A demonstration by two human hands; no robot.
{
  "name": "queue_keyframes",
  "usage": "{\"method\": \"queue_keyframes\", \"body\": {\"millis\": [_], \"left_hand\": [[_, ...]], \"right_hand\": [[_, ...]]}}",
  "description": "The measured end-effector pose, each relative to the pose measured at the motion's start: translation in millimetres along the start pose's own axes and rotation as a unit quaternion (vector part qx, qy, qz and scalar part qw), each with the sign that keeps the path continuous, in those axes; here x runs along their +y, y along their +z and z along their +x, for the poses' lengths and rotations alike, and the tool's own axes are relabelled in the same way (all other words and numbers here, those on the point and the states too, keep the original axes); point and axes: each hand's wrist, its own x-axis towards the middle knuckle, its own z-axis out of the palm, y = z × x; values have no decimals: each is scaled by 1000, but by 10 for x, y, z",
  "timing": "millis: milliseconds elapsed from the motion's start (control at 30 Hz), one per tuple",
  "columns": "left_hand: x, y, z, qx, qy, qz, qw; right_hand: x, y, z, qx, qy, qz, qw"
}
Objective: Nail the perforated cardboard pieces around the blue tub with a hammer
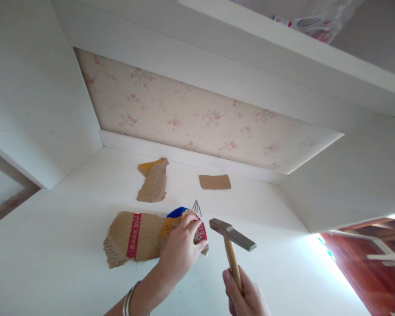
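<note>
My right hand (245,294) is wrapped round the wooden handle of a hammer (232,252), its metal head raised to the right of the cardboard. My left hand (181,243) rests over the right end of a torn brown cardboard piece (148,235) with red printed bands and many small punched holes. Thumb and fingers of this hand are bent towards each other in a pinch; what sits between them is too small to make out. A blue patch (177,212) shows behind its knuckles. Just beyond the fingertips lie several nails (196,207) on the white surface.
A perforated cardboard scrap (153,182) with an orange corner lies farther back on the left. Another small perforated cardboard rectangle (215,182) is at the back right. White panels enclose the surface, with flowered wallpaper (191,118) behind. A shelf (299,41) overhangs at upper right.
</note>
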Motion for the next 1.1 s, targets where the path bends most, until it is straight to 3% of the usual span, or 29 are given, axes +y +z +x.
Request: {"method": "queue_keyframes", "body": {"millis": [300,500,733,1100], "left_hand": [[52,-95,-16,-37,30,49,998],[93,-166,-185,-43,78,48,995],[14,-108,-367,-13,99,64,993],[-121,-230,-165,28,83,97,991]], "right_hand": [[170,-191,400,54,-110,-176,977],[368,-236,627,65,-113,-249,960],[504,-214,816,76,-115,-334,933],[462,-142,851,108,-138,-417,892]]}}
